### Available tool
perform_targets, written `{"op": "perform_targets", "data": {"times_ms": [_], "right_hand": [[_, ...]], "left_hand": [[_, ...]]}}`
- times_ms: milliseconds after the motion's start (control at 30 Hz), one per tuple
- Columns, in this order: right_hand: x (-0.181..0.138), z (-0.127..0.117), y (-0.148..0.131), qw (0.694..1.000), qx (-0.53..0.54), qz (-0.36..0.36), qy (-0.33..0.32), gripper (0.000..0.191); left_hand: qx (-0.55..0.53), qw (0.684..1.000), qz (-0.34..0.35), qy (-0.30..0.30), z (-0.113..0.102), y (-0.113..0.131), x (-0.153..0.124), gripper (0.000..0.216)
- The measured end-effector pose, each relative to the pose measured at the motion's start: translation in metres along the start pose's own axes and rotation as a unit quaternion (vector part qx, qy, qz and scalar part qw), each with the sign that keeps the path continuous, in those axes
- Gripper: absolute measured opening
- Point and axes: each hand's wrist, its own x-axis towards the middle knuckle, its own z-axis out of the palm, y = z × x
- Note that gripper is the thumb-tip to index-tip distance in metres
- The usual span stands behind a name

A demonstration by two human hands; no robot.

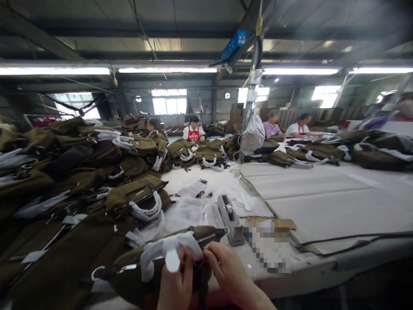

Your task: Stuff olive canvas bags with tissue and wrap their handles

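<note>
An olive-brown bag [135, 267] lies at the table's near edge, its handle wrapped in white paper [167, 249]. My left hand [176, 284] is closed on the bag's dark strap end, just under a loose white paper flap. My right hand [226, 269] pinches the same spot from the right, beside a small metal ring [199, 260]. Both hands meet over the bag's top edge.
A large heap of similar olive bags [64, 181] fills the left side. A grey tape dispenser [230, 219] stands just beyond my hands. Flat grey sheets [322, 198] are stacked on the right. Several people sit working at the table's far end [193, 131].
</note>
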Motion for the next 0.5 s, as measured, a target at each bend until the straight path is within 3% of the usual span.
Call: {"op": "perform_targets", "data": {"times_ms": [100, 233, 367, 500], "right_hand": [[-0.01, 0.006, 0.01, 0.998, 0.029, 0.046, 0.018, 0.031], [-0.018, 0.018, 0.019, 0.993, 0.054, 0.098, -0.027, 0.027], [-0.018, 0.035, 0.019, 0.985, 0.128, 0.111, -0.043, 0.023], [-0.017, 0.051, 0.021, 0.977, 0.173, 0.11, -0.051, 0.025]], "left_hand": [[0.05, 0.997, 0.036, 0.05, -0.004, -0.008, -0.024, 0.015], [0.075, 0.997, 0.016, -0.002, 0.009, -0.022, -0.067, 0.024], [0.133, 0.99, -0.047, -0.01, 0.029, -0.032, -0.098, 0.039], [0.095, 0.986, -0.132, -0.043, 0.034, -0.033, -0.1, 0.051]]}}
